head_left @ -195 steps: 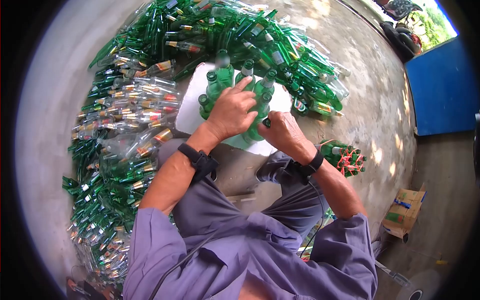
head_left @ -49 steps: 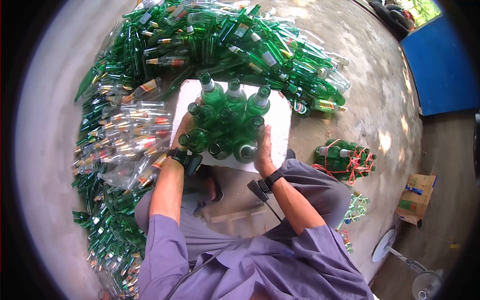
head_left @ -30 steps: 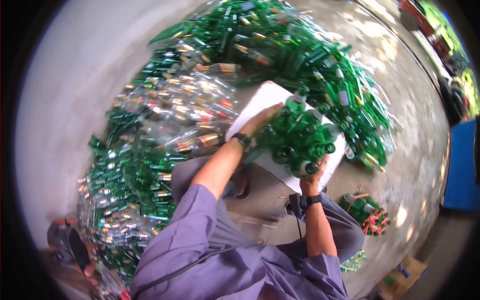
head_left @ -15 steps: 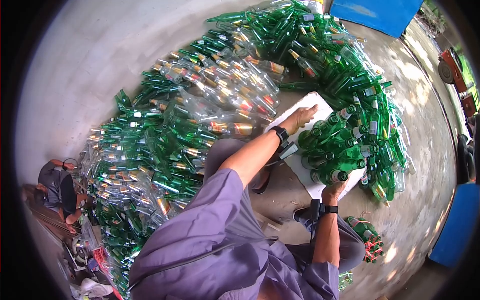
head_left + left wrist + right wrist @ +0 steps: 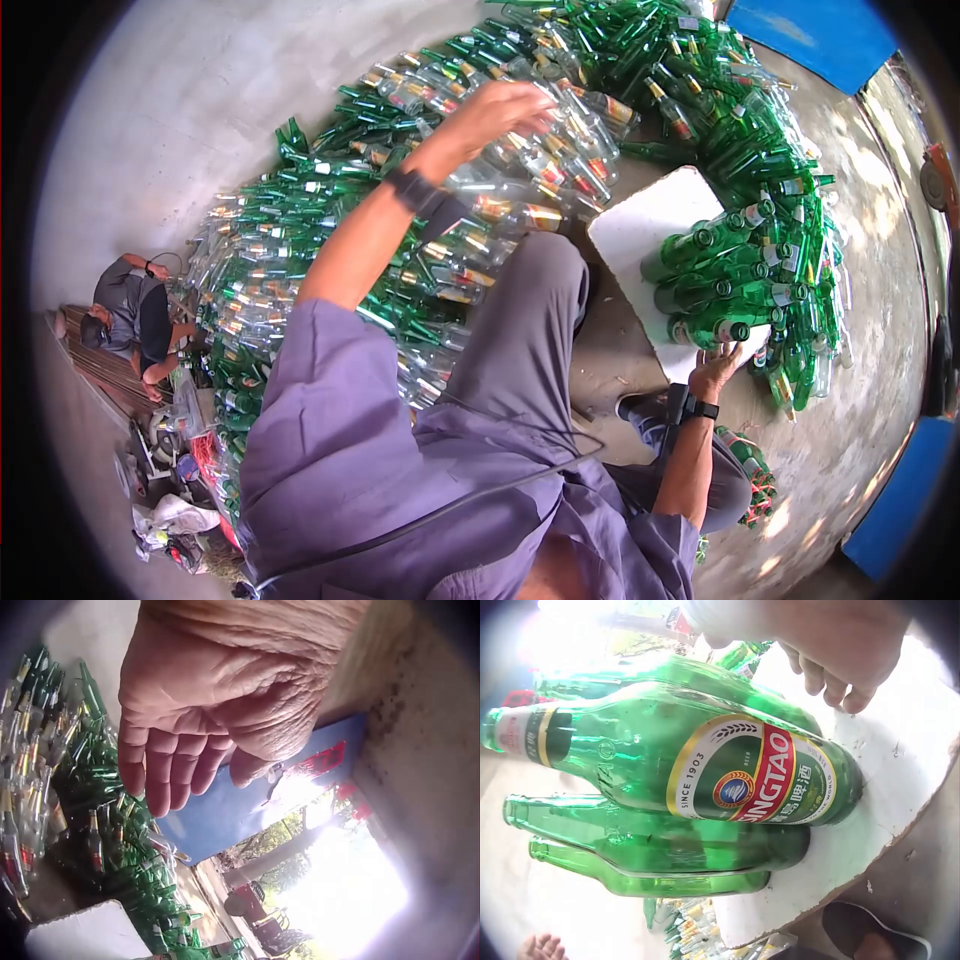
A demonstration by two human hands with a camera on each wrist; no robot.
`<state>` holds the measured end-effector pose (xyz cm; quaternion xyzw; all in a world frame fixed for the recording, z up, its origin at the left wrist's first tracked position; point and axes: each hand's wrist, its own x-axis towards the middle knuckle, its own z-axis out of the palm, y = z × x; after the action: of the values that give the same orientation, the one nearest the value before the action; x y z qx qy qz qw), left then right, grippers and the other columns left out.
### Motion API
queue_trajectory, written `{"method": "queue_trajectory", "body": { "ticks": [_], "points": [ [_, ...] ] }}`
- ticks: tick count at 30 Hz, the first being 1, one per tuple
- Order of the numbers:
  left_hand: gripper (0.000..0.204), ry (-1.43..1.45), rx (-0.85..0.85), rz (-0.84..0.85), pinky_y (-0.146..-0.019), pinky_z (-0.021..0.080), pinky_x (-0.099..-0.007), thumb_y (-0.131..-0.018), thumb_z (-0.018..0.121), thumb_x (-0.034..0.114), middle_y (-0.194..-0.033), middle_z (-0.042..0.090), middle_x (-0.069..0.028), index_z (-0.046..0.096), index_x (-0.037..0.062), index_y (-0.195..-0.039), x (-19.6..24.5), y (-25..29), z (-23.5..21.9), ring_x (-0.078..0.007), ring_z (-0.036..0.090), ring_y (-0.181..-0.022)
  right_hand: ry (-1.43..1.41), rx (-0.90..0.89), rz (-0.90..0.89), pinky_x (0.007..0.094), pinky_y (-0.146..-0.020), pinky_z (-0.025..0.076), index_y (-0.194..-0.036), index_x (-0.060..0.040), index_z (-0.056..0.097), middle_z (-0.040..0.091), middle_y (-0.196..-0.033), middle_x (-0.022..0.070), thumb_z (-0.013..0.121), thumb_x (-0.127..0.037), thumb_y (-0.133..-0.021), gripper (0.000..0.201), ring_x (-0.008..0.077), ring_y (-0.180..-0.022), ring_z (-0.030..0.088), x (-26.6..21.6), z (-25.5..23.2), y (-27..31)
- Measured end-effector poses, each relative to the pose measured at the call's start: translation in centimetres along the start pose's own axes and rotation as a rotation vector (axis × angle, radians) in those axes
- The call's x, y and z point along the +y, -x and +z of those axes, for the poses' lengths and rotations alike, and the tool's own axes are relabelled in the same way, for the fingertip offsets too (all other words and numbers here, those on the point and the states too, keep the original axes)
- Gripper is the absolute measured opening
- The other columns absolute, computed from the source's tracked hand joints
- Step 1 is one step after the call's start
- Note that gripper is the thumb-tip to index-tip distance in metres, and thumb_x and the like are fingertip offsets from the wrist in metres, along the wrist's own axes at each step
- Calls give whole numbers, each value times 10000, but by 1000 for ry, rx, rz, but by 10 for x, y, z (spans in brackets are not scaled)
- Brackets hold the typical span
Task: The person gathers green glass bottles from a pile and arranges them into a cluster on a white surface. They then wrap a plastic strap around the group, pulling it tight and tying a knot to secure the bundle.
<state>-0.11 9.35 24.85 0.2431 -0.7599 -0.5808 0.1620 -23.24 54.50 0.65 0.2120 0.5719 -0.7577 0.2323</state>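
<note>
A group of green beer bottles (image 5: 715, 285) stands upright on a white board (image 5: 640, 225). My right hand (image 5: 712, 368) is at the near side of the group. In the right wrist view a labelled beer bottle (image 5: 742, 776) fills the middle, and my right hand (image 5: 817, 641) shows loosely bent fingers over the board, none wrapped round a bottle. My left hand (image 5: 495, 115) is raised well away from the board, over the heap of clear bottles in the head view. The left wrist view shows its palm (image 5: 202, 682) bare and the fingers relaxed.
Heaps of clear bottles (image 5: 540, 165) and green bottles (image 5: 740, 130) curve round the board. A tied bundle of bottles (image 5: 748, 465) is by my right knee. Another person (image 5: 135, 310) sits at the far left near clutter (image 5: 175, 515). Blue panels (image 5: 815, 35) stand farther off.
Both hands first worked among the bottles, then held the group from its sides. The left hand has let go and swung up and left; the right stays beside the bottles. The view has turned left.
</note>
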Motion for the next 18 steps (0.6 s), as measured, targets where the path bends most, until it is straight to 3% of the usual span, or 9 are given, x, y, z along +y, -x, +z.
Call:
{"method": "queue_trajectory", "body": {
  "ticks": [2, 5, 6, 9, 10, 12, 13, 15, 18],
  "points": [
    [358, 9, 84, -86, -785, 519, -267, -989, 539, 331, -1051, 697, -81, 658, 21, -1123, -38, 46, -18, -137, 674, -908, 40, 15, -1, 418, -1155, 188, -1523, -108, 282, 334, -1553, 139, 472, -675, -882, 876, 288, -1447, 259, -11, 11, 19],
    [291, 56, 58, -250, -757, 505, -256, -982, 543, 306, -936, 689, -39, 670, 50, -1036, -125, 119, -24, -108, 640, -838, 70, -30, 73, 429, -1096, 271, -1530, -157, 267, 321, -1561, 71, 478, -633, -899, 818, 249, -1387, 344, -1, -19, -13],
    [259, 128, 139, -365, -720, 495, -247, -979, 538, 287, -858, 672, -15, 672, 65, -987, -137, 142, -6, -93, 619, -798, 62, -25, 48, 427, -1141, 232, -1552, -101, 192, 238, -1600, 103, 489, -634, -893, 898, 264, -1453, 261, -7, -15, -4],
    [196, 336, 173, -578, -711, 551, -305, -929, 617, 250, -885, 682, -39, 677, 67, -965, -179, 199, 38, -152, 673, -818, -47, -15, 78, 427, -1137, 248, -1539, -70, 203, 267, -1586, 121, 526, -620, -883, 914, 281, -1432, 312, -24, -15, 9],
    [207, -15, 63, -443, -681, 545, -299, -941, 589, 265, -854, 673, -20, 677, 80, -962, -220, 213, 46, -144, 661, -780, -76, 25, 61, 424, -1126, 271, -1532, -65, 218, 288, -1577, 123, 535, -614, -882, 908, 286, -1411, 344, -31, -23, 12],
    [194, 359, 118, -790, -640, 525, -273, -949, 573, 237, -844, 661, 9, 691, 93, -1004, -210, 221, 76, -123, 637, -724, -174, -50, 87, 418, -1086, 339, -1517, -48, 256, 353, -1540, 132, 567, -584, -880, 889, 301, -1357, 415, -43, -16, 27],
    [196, 296, 52, -703, -597, 497, -245, -961, 563, 243, -838, 663, 18, 695, 103, -997, -216, 222, 84, -95, 606, -663, -255, -34, 101, 425, -1034, 381, -1337, -37, 463, 476, -1413, 139, 614, -515, -889, 671, 284, -1312, 446, -54, -12, 43],
    [184, 211, -56, -527, -587, 495, -239, -959, 565, 237, -833, 673, 10, 690, 102, -957, -212, 210, 88, -88, 606, -649, -311, -120, 78, 427, -1027, 408, -1344, -31, 455, 489, -1408, 138, 601, -443, -925, 605, 294, -1289, 477, -76, -5, 76],
    [203, 250, 23, -600, -617, 513, -240, -963, 572, 240, -850, 690, -10, 681, 69, -971, -139, 163, 81, -99, 636, -685, -348, -288, -83, 411, -1028, 439, -1363, 12, 438, 482, -1418, 181, 533, -330, -989, 516, 300, -1291, 497, -111, -12, 138]
  ]
}}
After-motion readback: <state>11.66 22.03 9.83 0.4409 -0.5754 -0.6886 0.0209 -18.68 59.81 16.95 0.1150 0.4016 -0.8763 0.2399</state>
